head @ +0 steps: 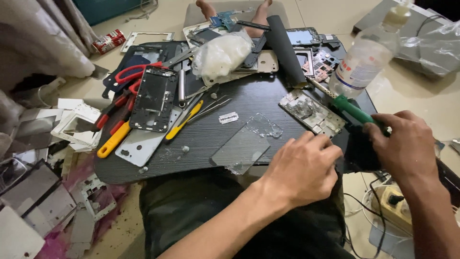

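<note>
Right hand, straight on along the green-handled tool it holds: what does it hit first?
Probably the bare phone frame, just past the right hand with its green-handled screwdriver. The shaft then runs up-left toward the plastic bottle; depth unclear.
</note>
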